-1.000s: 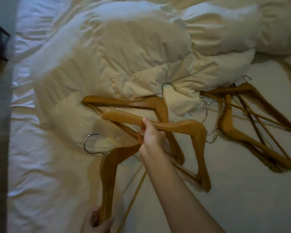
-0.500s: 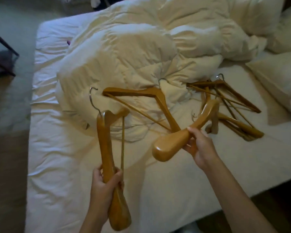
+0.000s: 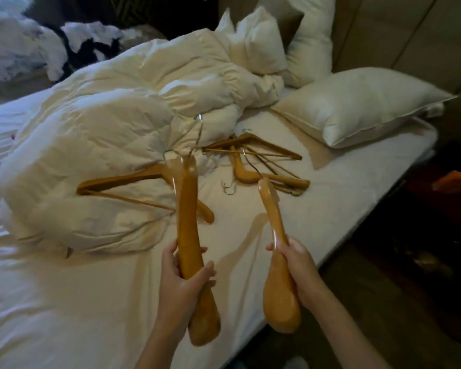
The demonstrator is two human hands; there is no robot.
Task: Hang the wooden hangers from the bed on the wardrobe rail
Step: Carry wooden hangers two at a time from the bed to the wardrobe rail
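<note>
Wooden hanger (image 3: 186,209) gripped by left hand (image 3: 183,283), second hanger (image 3: 273,217) gripped by right hand (image 3: 300,267), both now lifting off bed (image 3: 77,315); rail trip coming.

crumpled duvet (image 3: 104,145) centre-left. flat pillow (image 3: 357,107) right of centre; two upright pillows (image 3: 312,49) top centre. white heap (image 3: 16,49) upper left. orange item (image 3: 453,179) right edge, dark floor (image 3: 383,262).

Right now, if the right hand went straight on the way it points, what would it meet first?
Probably the pile of hangers lying just beyond the hanger that the right hand grips, though its height above them is unclear.
</note>
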